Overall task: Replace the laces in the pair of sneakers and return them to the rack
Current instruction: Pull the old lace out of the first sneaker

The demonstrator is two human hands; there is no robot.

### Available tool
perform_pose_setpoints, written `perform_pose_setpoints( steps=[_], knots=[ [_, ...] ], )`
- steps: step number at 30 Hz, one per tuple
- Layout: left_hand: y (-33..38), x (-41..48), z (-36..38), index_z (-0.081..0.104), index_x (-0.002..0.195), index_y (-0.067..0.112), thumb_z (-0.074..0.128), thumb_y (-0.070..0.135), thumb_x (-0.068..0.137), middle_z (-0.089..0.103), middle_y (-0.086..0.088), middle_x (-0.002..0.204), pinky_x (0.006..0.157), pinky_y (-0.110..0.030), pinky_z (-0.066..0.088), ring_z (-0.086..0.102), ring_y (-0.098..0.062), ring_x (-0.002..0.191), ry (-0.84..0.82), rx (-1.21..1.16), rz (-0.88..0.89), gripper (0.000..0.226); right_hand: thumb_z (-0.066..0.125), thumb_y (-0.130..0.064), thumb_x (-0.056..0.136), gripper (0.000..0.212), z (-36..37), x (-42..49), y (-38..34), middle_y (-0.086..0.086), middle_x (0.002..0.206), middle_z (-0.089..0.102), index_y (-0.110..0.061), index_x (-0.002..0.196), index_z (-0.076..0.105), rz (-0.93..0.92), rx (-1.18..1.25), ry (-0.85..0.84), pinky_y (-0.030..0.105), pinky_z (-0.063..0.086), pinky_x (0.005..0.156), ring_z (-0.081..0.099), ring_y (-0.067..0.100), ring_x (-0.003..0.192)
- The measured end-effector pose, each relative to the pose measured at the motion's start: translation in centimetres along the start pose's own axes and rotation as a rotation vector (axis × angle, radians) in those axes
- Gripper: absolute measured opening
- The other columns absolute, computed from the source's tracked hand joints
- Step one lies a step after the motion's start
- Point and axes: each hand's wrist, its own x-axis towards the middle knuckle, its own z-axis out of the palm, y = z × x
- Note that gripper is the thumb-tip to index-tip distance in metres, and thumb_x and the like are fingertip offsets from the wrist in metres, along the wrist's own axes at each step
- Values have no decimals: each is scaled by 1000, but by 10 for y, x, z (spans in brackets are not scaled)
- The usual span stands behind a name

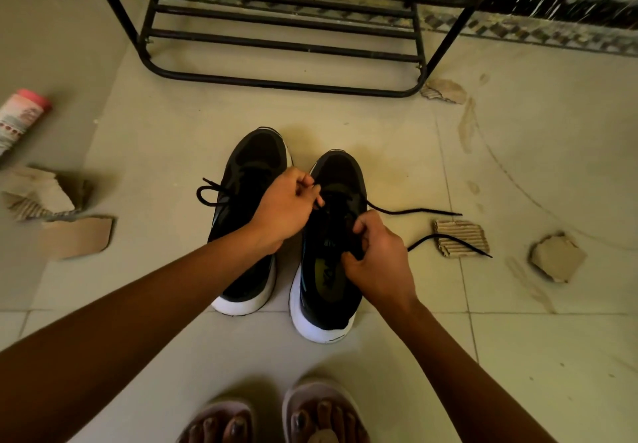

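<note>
Two black sneakers with white soles stand side by side on the tiled floor, toes pointing away from me. The left sneaker (248,166) has a looped black lace (210,192) hanging off its left side. Over the right sneaker (336,180), my left hand (286,207) pinches the black lace near the upper eyelets. My right hand (376,263) grips the lace at the tongue. Two loose lace ends (424,212) trail to the right across the floor.
A black metal shoe rack (283,45) stands just beyond the sneakers. Torn cardboard pieces (461,237) lie to the right and left. A pink-capped container (24,112) lies far left. My sandalled feet (276,415) are at the bottom edge.
</note>
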Motion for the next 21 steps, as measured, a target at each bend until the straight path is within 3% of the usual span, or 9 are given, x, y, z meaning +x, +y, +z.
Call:
perform_pose_setpoints(
  steps=[3,5,9,12,17,19,21],
  knots=[
    [3,-1,-1,48,101,7,43,4,95,56,-1,74,81,-30,49,58,-12,73,47,-176,-128,8,63,-9,76,30,1,-1,1,-10,67,45,-22,89,39,4,16,7,15,29,49,44,5,58],
    [9,-1,-6,49,96,11,42,6,95,51,-1,68,78,-32,52,59,-13,66,58,-310,-203,9,63,-10,76,30,2,-1,1,-9,68,47,-22,89,39,4,23,12,16,31,50,45,6,58],
    [20,-3,-17,54,93,16,35,9,98,59,-2,70,64,-27,53,61,-11,53,-36,-203,-171,22,63,-10,75,30,2,-1,0,-9,68,48,-21,89,40,1,27,13,18,33,50,45,7,58],
    [22,-3,-17,54,98,18,38,5,96,66,-3,79,57,-24,48,55,-7,43,-62,-337,-171,21,63,-10,75,29,2,-1,0,-11,66,46,-21,89,40,-1,26,7,18,32,50,44,6,57],
    [28,3,-29,55,93,19,48,17,95,62,3,71,41,-18,36,35,-4,39,141,-701,-228,8,64,-11,77,28,0,-1,0,-13,67,45,-21,90,41,10,35,-3,11,32,50,43,2,58],
    [29,7,-37,55,90,20,49,17,95,62,3,75,41,-17,35,38,-5,44,240,-631,-185,8,64,-11,78,28,1,-1,0,-13,68,45,-21,91,42,14,42,-4,11,32,52,44,3,59],
    [25,10,-43,54,90,24,52,14,93,62,3,83,46,-17,39,47,-6,54,309,-362,-72,10,65,-11,78,28,1,-1,0,-13,68,45,-21,91,42,15,49,-11,13,33,53,44,3,59]
  ],
)
